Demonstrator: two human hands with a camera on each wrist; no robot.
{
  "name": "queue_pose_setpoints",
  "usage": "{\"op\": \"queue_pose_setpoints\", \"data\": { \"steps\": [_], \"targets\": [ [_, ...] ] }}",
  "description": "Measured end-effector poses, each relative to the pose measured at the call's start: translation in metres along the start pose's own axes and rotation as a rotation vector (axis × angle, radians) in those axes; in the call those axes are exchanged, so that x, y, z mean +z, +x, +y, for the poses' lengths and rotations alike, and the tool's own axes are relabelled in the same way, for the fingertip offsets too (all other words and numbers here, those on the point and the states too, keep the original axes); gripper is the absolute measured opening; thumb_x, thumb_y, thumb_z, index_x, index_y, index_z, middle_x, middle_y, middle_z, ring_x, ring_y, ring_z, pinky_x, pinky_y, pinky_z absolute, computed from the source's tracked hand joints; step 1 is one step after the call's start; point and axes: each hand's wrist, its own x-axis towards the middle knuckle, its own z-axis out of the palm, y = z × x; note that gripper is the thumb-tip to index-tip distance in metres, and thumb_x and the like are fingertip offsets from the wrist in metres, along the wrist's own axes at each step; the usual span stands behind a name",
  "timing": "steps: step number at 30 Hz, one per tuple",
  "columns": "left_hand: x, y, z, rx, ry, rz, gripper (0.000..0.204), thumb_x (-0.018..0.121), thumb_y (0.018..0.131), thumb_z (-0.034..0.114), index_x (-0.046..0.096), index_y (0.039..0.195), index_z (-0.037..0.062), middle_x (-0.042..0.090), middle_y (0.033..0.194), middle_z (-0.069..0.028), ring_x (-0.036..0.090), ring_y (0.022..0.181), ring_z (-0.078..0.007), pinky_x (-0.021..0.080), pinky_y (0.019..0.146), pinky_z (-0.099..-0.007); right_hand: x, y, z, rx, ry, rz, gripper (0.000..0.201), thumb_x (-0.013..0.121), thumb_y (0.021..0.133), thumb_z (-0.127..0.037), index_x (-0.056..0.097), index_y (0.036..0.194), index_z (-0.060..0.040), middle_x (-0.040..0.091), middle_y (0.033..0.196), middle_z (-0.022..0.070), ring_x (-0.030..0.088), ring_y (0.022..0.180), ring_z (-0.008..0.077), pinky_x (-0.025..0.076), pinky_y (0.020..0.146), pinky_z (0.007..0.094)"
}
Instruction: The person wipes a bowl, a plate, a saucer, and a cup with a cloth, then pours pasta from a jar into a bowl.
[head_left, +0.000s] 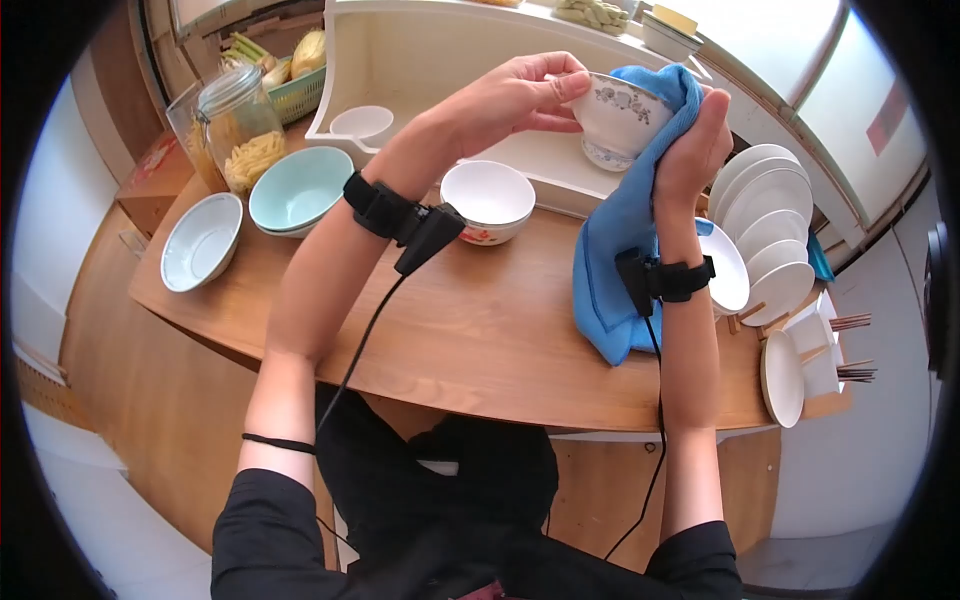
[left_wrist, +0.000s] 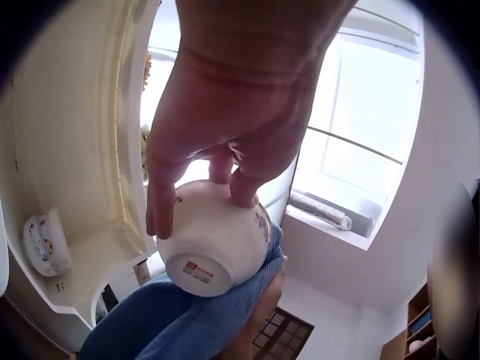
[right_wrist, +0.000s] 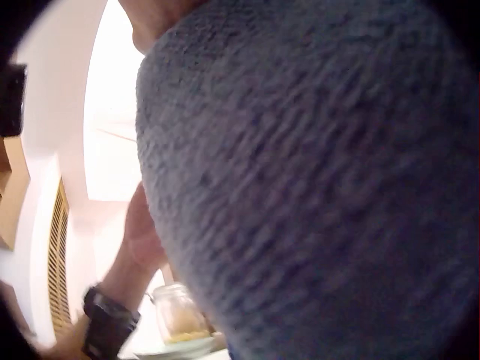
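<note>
A white bowl with a grey floral pattern (head_left: 622,115) is held up above the table at the back. My left hand (head_left: 520,95) pinches its left rim between thumb and fingers; in the left wrist view the bowl (left_wrist: 214,236) shows its foot, with a red mark, under the left hand (left_wrist: 232,127). On the bowl's right side, my right hand (head_left: 692,150) grips it through a blue cloth (head_left: 615,260), which hangs down to the table. Cloth (right_wrist: 315,180) fills most of the right wrist view and hides the bowl there.
On the wooden table (head_left: 450,330) stand a white bowl (head_left: 487,195), a light-green bowl (head_left: 303,190), a pale bowl (head_left: 202,243) and a pasta jar (head_left: 243,130). Several upright plates (head_left: 765,200) stand right, beside a white dish (head_left: 782,378) and chopsticks (head_left: 853,322). A cream shelf (head_left: 440,60) runs behind.
</note>
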Motion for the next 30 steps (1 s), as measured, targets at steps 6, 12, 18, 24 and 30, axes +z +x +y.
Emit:
{"op": "queue_pose_setpoints", "data": {
  "steps": [6, 12, 18, 24, 30],
  "targets": [
    [-0.020, -0.016, 0.015, 0.033, 0.357, 0.058, 0.028, 0.060, 0.094, 0.039, 0.060, 0.103, 0.0122, 0.060, 0.098, 0.0030, 0.059, 0.100, -0.0082, 0.048, 0.094, -0.0279, 0.001, -0.013, -0.007, -0.416, -0.254, -0.514, 0.039, 0.054, 0.097, -0.040, 0.055, 0.104, -0.0010, 0.058, 0.083, 0.0130, 0.058, 0.072, 0.0259, 0.046, 0.067, 0.0334],
    [-0.027, -0.019, 0.029, 0.028, 0.604, 0.082, 0.027, 0.060, 0.093, 0.027, 0.059, 0.111, 0.0079, 0.063, 0.096, -0.0061, 0.061, 0.093, -0.0147, 0.051, 0.078, -0.0274, 0.007, -0.014, -0.007, -0.392, -0.348, -0.726, 0.034, 0.067, 0.089, -0.026, 0.054, 0.109, -0.0007, 0.061, 0.093, 0.0179, 0.060, 0.080, 0.0334, 0.049, 0.073, 0.0391],
    [0.002, -0.016, 0.016, 0.048, 0.481, 0.153, 0.038, 0.058, 0.094, 0.043, 0.060, 0.115, 0.0119, 0.062, 0.103, -0.0050, 0.061, 0.100, -0.0155, 0.051, 0.090, -0.0308, 0.001, -0.018, -0.008, -0.382, -0.363, -0.403, 0.028, 0.065, 0.093, -0.029, 0.061, 0.089, -0.0013, 0.056, 0.064, 0.0092, 0.056, 0.058, 0.0181, 0.046, 0.057, 0.0300],
    [0.028, -0.022, 0.008, 0.033, 0.525, 0.178, 0.076, 0.061, 0.087, 0.058, 0.041, 0.139, 0.0059, 0.057, 0.116, -0.0165, 0.058, 0.109, -0.0224, 0.050, 0.093, -0.0333, -0.008, -0.001, -0.003, -0.074, -0.025, -0.131, 0.040, 0.061, 0.095, -0.038, 0.062, 0.072, -0.0048, 0.055, 0.062, -0.0020, 0.047, 0.057, 0.0060, 0.037, 0.051, 0.0217],
    [0.032, -0.022, 0.010, 0.155, 0.381, 0.096, 0.075, 0.070, 0.086, 0.047, 0.042, 0.136, -0.0003, 0.058, 0.118, -0.0163, 0.058, 0.110, -0.0214, 0.045, 0.098, -0.0308, -0.012, 0.010, -0.012, 0.380, 0.311, -0.037, 0.047, 0.054, 0.094, -0.052, 0.065, 0.085, -0.0076, 0.064, 0.072, 0.0034, 0.063, 0.064, 0.0120, 0.049, 0.056, 0.0230]
  ]
}}
